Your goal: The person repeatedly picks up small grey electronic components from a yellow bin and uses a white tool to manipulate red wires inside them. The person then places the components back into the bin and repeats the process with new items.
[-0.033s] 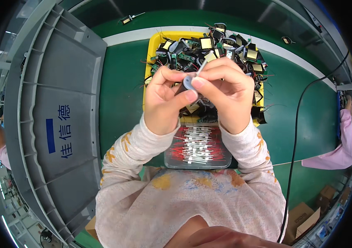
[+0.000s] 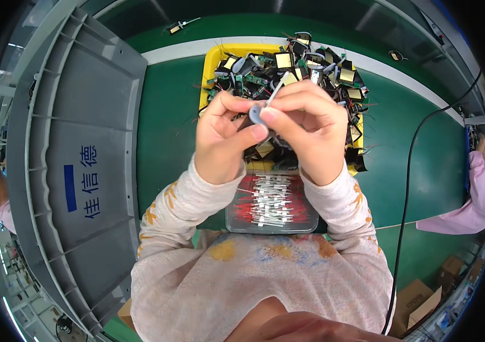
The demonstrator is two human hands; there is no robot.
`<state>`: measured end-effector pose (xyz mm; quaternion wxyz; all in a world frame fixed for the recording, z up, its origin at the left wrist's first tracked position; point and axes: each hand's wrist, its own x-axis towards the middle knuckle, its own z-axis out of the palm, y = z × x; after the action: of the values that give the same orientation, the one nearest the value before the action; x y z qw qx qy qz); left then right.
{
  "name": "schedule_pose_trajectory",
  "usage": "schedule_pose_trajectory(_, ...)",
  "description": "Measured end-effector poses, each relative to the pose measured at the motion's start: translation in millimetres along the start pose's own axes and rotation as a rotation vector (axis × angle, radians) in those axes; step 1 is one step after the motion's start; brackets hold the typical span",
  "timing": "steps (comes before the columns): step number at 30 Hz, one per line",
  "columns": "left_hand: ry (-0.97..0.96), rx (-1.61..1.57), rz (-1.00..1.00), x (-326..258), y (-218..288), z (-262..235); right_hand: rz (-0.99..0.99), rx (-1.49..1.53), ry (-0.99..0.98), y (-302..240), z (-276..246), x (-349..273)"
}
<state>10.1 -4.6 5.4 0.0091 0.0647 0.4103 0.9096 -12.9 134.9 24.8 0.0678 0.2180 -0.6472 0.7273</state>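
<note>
Over the near part of a yellow bin, both hands are pinched together at one small work piece. My left hand [image 2: 219, 139] is closed on a small grey, rounded plastic part [image 2: 255, 115] with a dark side, held between thumb and fingers. My right hand [image 2: 319, 128] pinches a thin white stick [image 2: 277, 89] between thumb and forefinger. Its lower end meets the grey part, and the fingertips hide the exact contact. Beneath the wrists lies a clear tray [image 2: 272, 229] holding many white sticks with red wires [image 2: 271, 199].
Behind my hands, the yellow bin [image 2: 213, 57] is heaped with black and grey parts, green circuit boards and wires. A large grey plastic crate [image 2: 103, 114] stands at the left. A black cable [image 2: 410, 165] hangs down the right side. Another person's pink sleeve [image 2: 459, 214] shows far right.
Both hands have shifted very slightly left with the grey part and the white stick. The grip looks the same.
</note>
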Motion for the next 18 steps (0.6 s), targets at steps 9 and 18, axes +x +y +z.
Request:
schedule_pose_trajectory(9,0.187,0.642,-0.250,188.7,40.0,-108.0,-0.162,-0.249,0.109,-44.9,-48.0,-20.0)
schedule_pose_trajectory(18,-0.023,1.326,-0.029,282.6,-24.7,-177.2,0.152,-0.242,0.182,-44.1,-56.4,-49.1)
